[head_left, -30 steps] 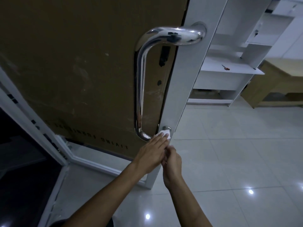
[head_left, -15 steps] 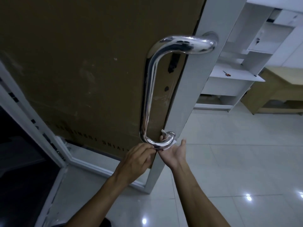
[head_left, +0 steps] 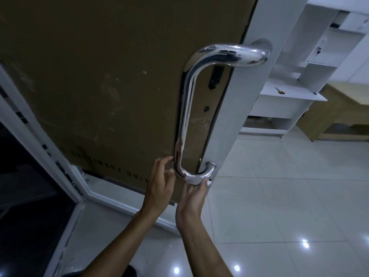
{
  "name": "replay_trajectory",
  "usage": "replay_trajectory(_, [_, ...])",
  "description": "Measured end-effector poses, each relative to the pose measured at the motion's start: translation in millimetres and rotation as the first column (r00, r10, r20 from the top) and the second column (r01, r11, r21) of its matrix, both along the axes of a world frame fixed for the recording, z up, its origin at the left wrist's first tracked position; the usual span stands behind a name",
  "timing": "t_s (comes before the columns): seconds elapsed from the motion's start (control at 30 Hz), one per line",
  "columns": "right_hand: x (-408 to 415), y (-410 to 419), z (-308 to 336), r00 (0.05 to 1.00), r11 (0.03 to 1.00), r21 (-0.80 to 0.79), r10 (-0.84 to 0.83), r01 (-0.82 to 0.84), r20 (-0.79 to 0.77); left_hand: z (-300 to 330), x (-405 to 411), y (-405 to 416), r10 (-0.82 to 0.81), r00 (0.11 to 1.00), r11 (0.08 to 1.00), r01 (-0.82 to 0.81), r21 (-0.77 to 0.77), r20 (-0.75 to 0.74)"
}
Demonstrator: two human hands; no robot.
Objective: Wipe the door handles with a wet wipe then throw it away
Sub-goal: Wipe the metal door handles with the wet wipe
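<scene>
The right hand (head_left: pixel 194 193) presses the wet wipe (head_left: pixel 193 179) up under the door handle's (head_left: pixel 184 124) bottom bend, fingers curled round it, while the left hand (head_left: pixel 159 182), fingers loosely spread, hovers beside the upright bar running upward from there.

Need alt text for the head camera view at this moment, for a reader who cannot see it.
A person's right hand presses a white wet wipe against the lower bend of a polished chrome door handle. The left hand, fingers loosely curled, hovers beside the handle's upright bar. The door's panel is covered in brown cardboard; white shelving and a glossy tiled floor lie beyond.
</scene>
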State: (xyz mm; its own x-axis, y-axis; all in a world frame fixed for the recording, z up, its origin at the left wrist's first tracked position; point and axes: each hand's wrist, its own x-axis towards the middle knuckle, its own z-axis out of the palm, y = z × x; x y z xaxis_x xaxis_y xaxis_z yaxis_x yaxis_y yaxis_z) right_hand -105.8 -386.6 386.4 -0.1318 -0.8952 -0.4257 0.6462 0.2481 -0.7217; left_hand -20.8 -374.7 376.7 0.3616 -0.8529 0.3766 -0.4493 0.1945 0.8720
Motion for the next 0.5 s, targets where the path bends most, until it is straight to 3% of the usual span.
replay_trajectory(0.07, [7.8,2.0,-1.4,0.955,0.998,-0.055,0.008,-0.025,-0.297,4.8,-1.5,-1.2,-0.001,0.993,0.999,0.005,0.038,-0.114])
replay_trajectory(0.1, [13.5,3.3,-4.2,0.865,0.997,-0.052,0.031,-0.066,-0.501,6.4,-1.6,-2.7,-0.001,0.988,0.998,0.01,0.061,-0.155])
replay_trajectory(0.2, [22.9,4.7,-38.7,0.401,0.969,-0.068,0.034,-0.238,-0.916,10.5,-0.1,-3.4,0.009,0.979,0.996,0.011,0.093,-0.204])
replay_trajectory(0.3, [7.2,1.8,-70.7,0.006,0.934,-0.119,-0.125,-0.337,-0.992,12.7,0.8,-0.6,0.006,0.974,0.994,0.018,0.107,-0.225])
replay_trajectory(0.4, [-2.8,-3.6,-78.9,-0.242,0.872,-0.13,-0.269,-0.472,-0.932,8.4,3.7,-1.5,0.006,0.961,0.991,0.031,0.127,-0.277])
replay_trajectory(0.43, [-0.4,-5.0,-77.6,-0.263,0.857,-0.115,-0.278,-0.502,-0.924,7.0,4.5,-2.3,0.012,0.955,0.991,0.028,0.132,-0.295])
replay_trajectory(0.5, [11.2,-3.8,-65.0,-0.19,0.844,-0.131,-0.264,-0.521,-0.946,6.3,6.2,-2.6,0.014,0.947,0.989,0.034,0.143,-0.321])
